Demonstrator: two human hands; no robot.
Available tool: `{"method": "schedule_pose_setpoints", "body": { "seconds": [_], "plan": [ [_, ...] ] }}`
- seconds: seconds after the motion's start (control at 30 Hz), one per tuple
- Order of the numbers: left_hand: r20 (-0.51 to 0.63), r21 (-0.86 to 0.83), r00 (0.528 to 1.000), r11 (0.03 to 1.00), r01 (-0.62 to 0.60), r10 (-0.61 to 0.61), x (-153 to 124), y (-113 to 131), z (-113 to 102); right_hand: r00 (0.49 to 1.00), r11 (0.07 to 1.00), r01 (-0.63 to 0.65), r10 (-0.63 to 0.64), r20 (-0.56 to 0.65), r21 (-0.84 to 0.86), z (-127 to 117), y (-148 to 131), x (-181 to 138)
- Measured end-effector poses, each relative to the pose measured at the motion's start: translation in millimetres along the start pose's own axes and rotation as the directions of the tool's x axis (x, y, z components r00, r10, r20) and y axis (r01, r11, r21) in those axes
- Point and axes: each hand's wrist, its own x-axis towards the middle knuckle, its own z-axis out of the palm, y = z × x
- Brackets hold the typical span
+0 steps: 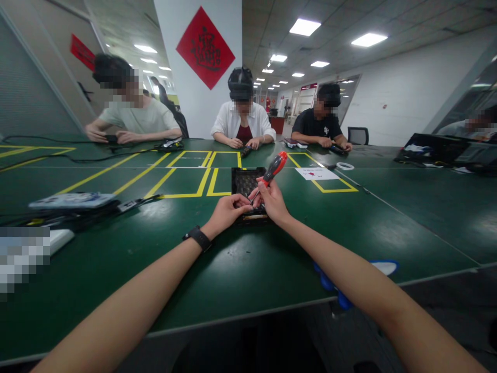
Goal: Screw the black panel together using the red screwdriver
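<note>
— Two hands are being held together over a black tray (245,182) at the middle of the green bench (272,259). What is being gripped?

— A screwdriver (272,172) with a red and black handle is being gripped by the right hand (274,199), fingers closed round the lower handle and shaft; the handle is being tilted up and away to the right. Its tip is being hidden between the hands.

— And the left hand (227,211)?

— It is being pinched shut just beside the tip, at the tray's near edge. Whether something small is being held there cannot be told.

— How far along is the work being judged?

— Somewhere in the middle, it is being supposed: the tool is already being applied at the tray, yet nothing finished is being shown beside it. The tray's contents are too dark for a count of what is done or left.

— Anything else nearby?

— A white card (316,173) is lying beyond the tray, and three people are being seated opposite, their own hands being kept well apart.
</note>
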Motion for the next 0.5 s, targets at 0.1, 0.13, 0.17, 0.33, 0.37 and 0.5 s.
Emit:
{"method": "schedule_pose_setpoints", "body": {
  "seconds": [0.1, 0.13, 0.17, 0.33, 0.37, 0.5],
  "plan": [
    [-0.001, 0.046, 0.999, 0.998, -0.046, 0.046, 0.5, -3.7, -0.3, 0.999, 0.999, -0.041, 0.04, 0.034, 0.035, -1.8, 1.4, 0.3],
    [0.006, 0.065, 0.998, 0.996, -0.068, 0.068, 0.4, -4.2, -0.7, 0.997, 0.997, -0.057, 0.054, 0.047, 0.048, -2.7, 2.1, 0.6],
    [0.014, 0.084, 0.996, 0.992, -0.091, 0.09, 0.1, -4.3, -1.0, 0.996, 0.996, -0.069, 0.066, 0.058, 0.058, -3.4, 2.8, 0.8],
    [0.007, 0.094, 0.993, 0.988, -0.12, 0.12, -1.5, -0.6, -0.5, 0.998, 0.999, -0.043, 0.042, 0.038, 0.03, -4.2, 4.1, 1.3],
    [-0.003, 0.083, 0.994, 0.991, -0.11, 0.11, -1.4, -0.4, -0.1, 0.999, 0.999, -0.029, 0.028, 0.034, 0.019, -3.6, 3.9, 1.1],
    [0.001, 0.056, 0.997, 0.996, -0.073, 0.073, -0.1, -3.1, 0.7, 0.999, 1.0, 0.002, -0.002, 0.05, 0.009, -1.0, 2.7, 0.5]
  ]
}}
